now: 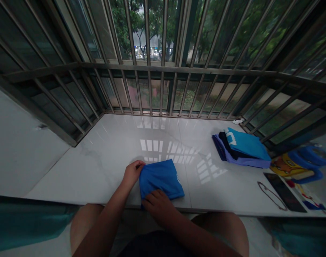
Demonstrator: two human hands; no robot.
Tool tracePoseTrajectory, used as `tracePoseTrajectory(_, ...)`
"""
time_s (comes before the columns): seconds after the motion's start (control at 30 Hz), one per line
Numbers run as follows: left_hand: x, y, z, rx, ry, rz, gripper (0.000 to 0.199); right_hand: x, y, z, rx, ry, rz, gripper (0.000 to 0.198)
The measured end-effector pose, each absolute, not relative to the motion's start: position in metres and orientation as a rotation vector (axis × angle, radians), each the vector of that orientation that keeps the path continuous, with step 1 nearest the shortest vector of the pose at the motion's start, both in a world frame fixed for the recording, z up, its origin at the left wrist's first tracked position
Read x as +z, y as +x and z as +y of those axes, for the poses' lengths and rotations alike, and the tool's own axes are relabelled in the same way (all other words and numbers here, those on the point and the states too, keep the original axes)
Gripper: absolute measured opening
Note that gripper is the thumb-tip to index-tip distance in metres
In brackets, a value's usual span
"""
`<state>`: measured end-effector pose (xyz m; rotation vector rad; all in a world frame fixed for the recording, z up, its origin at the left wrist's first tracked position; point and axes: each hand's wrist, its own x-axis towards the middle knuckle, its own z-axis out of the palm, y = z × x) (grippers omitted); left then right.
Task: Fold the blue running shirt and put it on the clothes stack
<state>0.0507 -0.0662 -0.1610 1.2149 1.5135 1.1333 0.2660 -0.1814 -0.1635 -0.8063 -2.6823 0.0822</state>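
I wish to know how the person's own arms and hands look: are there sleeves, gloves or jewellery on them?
The left hand and right hand are bare, with no gloves. The left forearm and right forearm show no sleeve, watch or bracelet, and I make out no ring. Dark clothing shows at the bottom edge.

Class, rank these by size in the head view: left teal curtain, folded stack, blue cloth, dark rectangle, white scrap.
1. Left teal curtain
2. Folded stack and blue cloth: too alike to rank; the cloth lies nearer the camera, partly covered by the right hand
3. Dark rectangle
4. White scrap
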Motion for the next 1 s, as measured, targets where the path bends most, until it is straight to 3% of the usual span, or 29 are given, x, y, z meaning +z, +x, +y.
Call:
tracePoseTrajectory(0.2, -0.16, 0.045, -0.077, 1.053, 1.492, 1.409, 0.01, -0.176, 0.294, -0.174, 0.061, -0.751, -2.657, 0.01)
tracePoseTrajectory(0.3, -0.166, 0.038, -0.098, 0.994, 1.612, 1.449, 0.022, -0.182, 0.329, -0.166, 0.045, -0.873, -2.614, 0.008)
tracePoseTrajectory(0.43, -0.173, 0.048, -0.146, 0.858, 1.644, 1.525, 0.032, -0.185, 0.383, -0.161, 0.009, -1.214, -2.488, 0.026)
tracePoseTrajectory(0.53, -0.168, 0.074, -0.18, 0.554, 1.834, 1.555, 0.04, -0.177, 0.401, -0.167, -0.02, -1.404, -2.343, 0.041)
tracePoseTrajectory(0.67, -0.154, 0.115, -0.196, 0.167, 2.031, 1.55, 0.043, -0.164, 0.379, -0.185, 0.042, -1.291, -2.392, 0.061)
tracePoseTrajectory(0.73, -0.15, 0.129, -0.196, 0.04, 2.083, 1.513, 0.04, -0.167, 0.358, -0.195, -0.002, -1.153, -2.45, 0.057)
tracePoseTrajectory(0.9, -0.152, 0.138, -0.193, 0.057, 2.09, 1.482, 0.039, -0.192, 0.329, -0.209, -0.096, -1.11, -2.381, 0.022)
tracePoseTrajectory(1.0, -0.15, 0.137, -0.194, 0.085, 2.139, 1.469, 0.037, -0.193, 0.343, -0.208, -0.05, -1.218, -2.351, 0.029)
